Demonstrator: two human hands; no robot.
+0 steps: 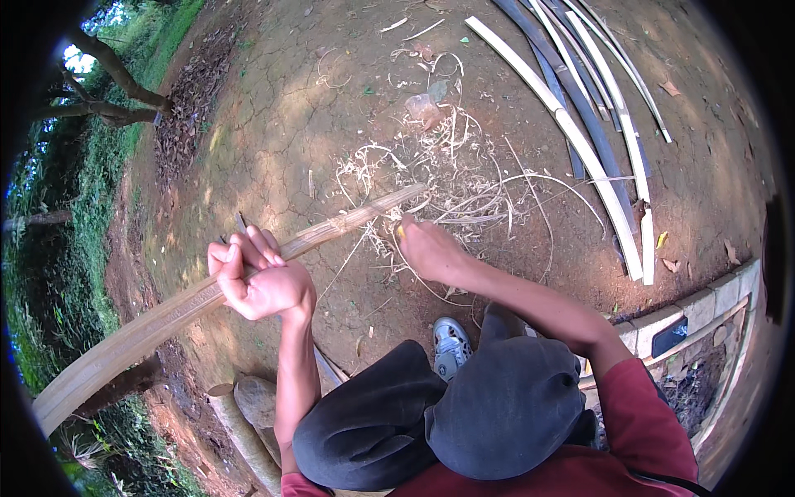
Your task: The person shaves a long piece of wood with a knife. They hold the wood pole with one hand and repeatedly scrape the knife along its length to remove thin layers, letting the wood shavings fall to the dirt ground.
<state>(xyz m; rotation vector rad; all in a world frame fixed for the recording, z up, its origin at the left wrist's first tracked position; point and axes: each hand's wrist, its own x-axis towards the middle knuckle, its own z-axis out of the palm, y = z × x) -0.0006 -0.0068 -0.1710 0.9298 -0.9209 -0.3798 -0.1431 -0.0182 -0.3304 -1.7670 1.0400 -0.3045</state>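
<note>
A long, pale split-bamboo strip (157, 321) slants across from the lower left to the middle, its narrow end above the shavings. My left hand (269, 282) is closed around it, palm turned up and fingers curled. A small dark pointed piece (240, 221) shows just beyond those fingers; what it is I cannot make out. Close to the strip's far end, my right hand (435, 253) is closed, back of the hand upward. A bit of yellow (401, 232) shows at its fingers, while the rest of what it grips is hidden.
Curly shavings (451, 149) litter the cracked earth. Several long pale and dark strips (584, 149) lie at the far right. A low block edging (700, 308) holds a dark phone-like object (669, 336). Cut logs (244, 431) lie near left, and tree branches (116, 70) stand far left.
</note>
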